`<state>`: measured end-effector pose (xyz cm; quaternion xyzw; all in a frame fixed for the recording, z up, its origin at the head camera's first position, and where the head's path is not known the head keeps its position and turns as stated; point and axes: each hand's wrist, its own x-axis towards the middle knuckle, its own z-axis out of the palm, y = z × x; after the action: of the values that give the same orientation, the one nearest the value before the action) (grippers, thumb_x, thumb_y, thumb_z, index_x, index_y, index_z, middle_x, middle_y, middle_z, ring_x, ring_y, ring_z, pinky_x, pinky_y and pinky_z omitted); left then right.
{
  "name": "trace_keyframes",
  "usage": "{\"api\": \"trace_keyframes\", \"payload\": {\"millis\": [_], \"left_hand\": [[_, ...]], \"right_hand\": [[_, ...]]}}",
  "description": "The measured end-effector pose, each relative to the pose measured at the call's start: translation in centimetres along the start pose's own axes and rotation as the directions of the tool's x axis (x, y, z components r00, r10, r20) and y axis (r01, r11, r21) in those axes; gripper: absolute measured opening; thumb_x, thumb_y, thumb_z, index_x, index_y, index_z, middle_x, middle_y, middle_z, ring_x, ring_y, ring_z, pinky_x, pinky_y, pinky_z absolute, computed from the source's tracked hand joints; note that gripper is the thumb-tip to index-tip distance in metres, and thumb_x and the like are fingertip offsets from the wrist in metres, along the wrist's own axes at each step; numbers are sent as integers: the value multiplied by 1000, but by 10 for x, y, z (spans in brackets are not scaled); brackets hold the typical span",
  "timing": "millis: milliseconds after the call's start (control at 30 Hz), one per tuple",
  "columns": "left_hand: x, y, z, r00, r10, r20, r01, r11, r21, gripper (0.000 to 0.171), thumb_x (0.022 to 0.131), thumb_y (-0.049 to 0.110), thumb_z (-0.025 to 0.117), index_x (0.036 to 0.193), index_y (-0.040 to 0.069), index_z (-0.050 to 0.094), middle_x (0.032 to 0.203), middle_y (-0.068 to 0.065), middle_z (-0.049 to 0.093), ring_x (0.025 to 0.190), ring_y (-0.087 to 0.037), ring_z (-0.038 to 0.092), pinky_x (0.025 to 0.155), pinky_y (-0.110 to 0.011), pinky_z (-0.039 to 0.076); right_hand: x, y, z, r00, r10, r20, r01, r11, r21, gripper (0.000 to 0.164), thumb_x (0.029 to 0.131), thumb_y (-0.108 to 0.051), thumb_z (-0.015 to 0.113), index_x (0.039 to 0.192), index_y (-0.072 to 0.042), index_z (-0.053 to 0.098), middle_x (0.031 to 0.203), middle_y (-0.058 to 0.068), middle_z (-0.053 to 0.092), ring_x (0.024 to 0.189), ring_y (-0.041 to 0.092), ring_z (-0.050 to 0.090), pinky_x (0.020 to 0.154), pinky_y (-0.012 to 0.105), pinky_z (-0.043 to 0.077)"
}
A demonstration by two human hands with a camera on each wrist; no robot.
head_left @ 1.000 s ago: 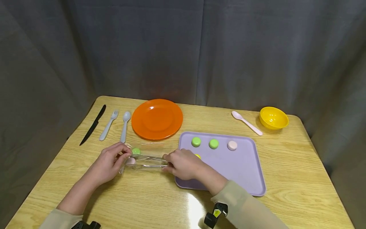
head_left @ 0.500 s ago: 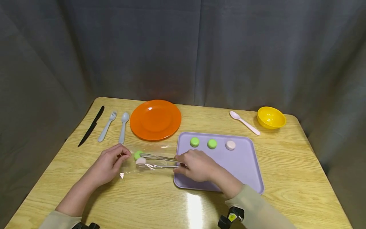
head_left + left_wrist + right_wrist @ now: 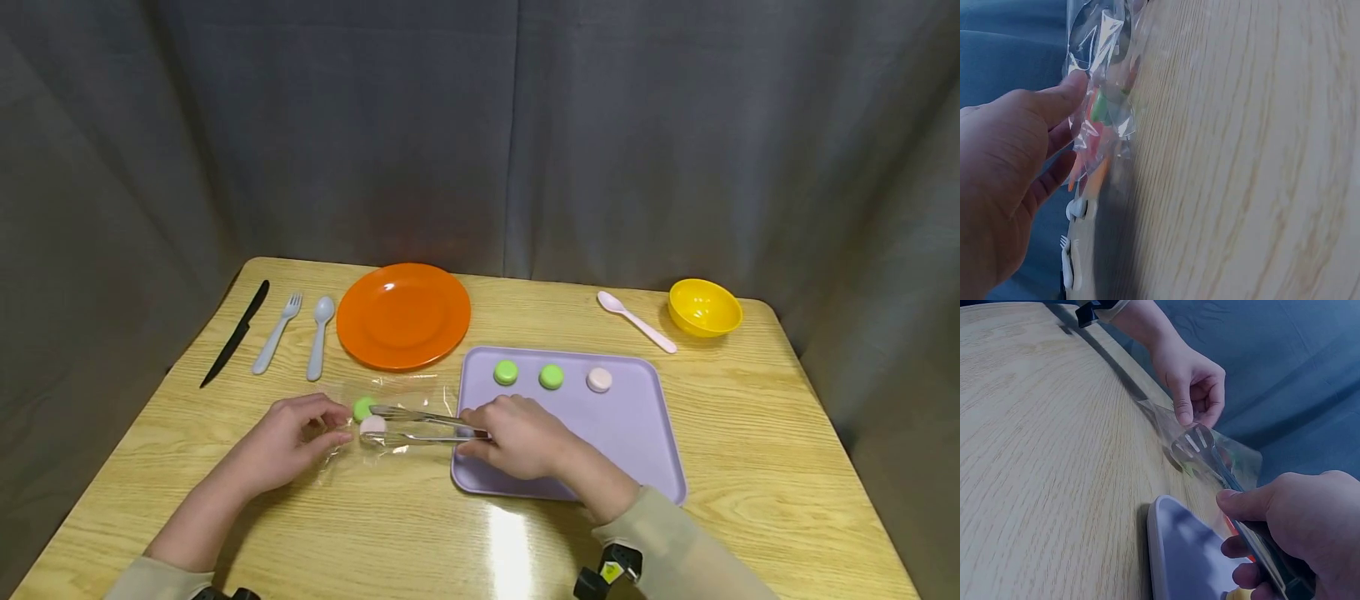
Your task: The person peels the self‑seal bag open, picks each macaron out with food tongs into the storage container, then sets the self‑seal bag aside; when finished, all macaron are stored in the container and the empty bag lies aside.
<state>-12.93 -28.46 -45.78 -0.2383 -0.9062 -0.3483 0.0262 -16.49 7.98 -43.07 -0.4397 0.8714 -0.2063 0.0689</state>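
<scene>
My right hand (image 3: 513,437) grips a pair of metal tongs (image 3: 431,438) above the left side of the lilac tray (image 3: 570,450). The tongs reach left into a clear plastic bag (image 3: 420,387) lying on the table. At their tips in the bag sit a green macaron (image 3: 363,408) and a pale pink macaron (image 3: 372,427), the pink one partly covered by the lower tong arm. My left hand (image 3: 288,442) is at the bag's left end, thumb and fingers apart. In the left wrist view its thumb (image 3: 1066,94) lies against the plastic (image 3: 1100,37).
On the tray are two green macarons (image 3: 506,372) and a pink one (image 3: 599,380); something yellow (image 3: 1239,594) shows under my right hand. Behind stand an orange plate (image 3: 403,317) and yellow bowl (image 3: 705,308). A knife (image 3: 236,333), fork (image 3: 277,333) and spoons (image 3: 320,337) lie around.
The tongs shifted right with my right hand, and the two macarons ended up slightly further right in the bag. My left thumb and fingers, pinched together before, have spread apart.
</scene>
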Motion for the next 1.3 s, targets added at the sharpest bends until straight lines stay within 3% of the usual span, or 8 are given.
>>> {"api": "trace_keyframes", "payload": {"millis": [133, 333, 567, 767, 1000, 1300], "left_hand": [[-1, 0, 0, 1000, 23, 0, -23, 1000, -7, 18, 92, 6, 83, 104, 17, 80, 95, 16, 71, 83, -5, 66, 77, -30, 59], [0, 1, -1, 998, 63, -17, -63, 998, -7, 20, 91, -1, 82, 101, 16, 80, 96, 12, 73, 82, -5, 66, 72, -26, 57], [1, -1, -2, 994, 108, -34, -106, 993, 42, 23, 88, -4, 83, 97, 17, 80, 95, 13, 72, 83, -4, 66, 72, -25, 57], [-2, -4, -7, 988, 134, -71, -128, 988, 87, 28, 85, -9, 83, 96, 16, 79, 96, 15, 71, 85, -4, 66, 72, -23, 56], [-3, -7, -14, 988, 131, -87, -121, 987, 103, 28, 86, -8, 83, 95, 19, 78, 97, 16, 71, 85, -4, 66, 74, -20, 54], [-5, -11, -20, 988, 119, -99, -107, 987, 119, 25, 87, -5, 84, 95, 18, 79, 97, 16, 71, 87, -5, 67, 77, -17, 52]], "right_hand": [[0, 0, -1, 1000, 1, 3, -1, 1000, -3, 30, 102, -35, 74, 83, -22, 55, 64, -11, 46, 60, 7, 48, 55, 30, 41], [0, 1, -6, 1000, 15, 18, -16, 1000, 13, 26, 103, -37, 73, 87, -23, 58, 64, -12, 47, 61, 7, 49, 57, 31, 44], [1, 4, -11, 998, 29, 58, -33, 998, 58, 17, 104, -36, 71, 95, -23, 67, 65, -10, 51, 61, 7, 48, 57, 31, 44], [-2, 9, -16, 998, 38, 58, -40, 999, 34, 16, 104, -35, 70, 93, -24, 67, 69, -12, 52, 60, 5, 45, 57, 29, 42], [-16, 16, -23, 1000, 13, 16, -14, 999, 51, 20, 104, -29, 71, 88, -21, 64, 68, -9, 50, 60, 6, 44, 57, 29, 41], [-46, 27, -40, 998, 51, -34, -49, 998, 43, 17, 102, -27, 74, 89, -22, 65, 72, -14, 52, 65, 6, 46, 61, 30, 43]]}}
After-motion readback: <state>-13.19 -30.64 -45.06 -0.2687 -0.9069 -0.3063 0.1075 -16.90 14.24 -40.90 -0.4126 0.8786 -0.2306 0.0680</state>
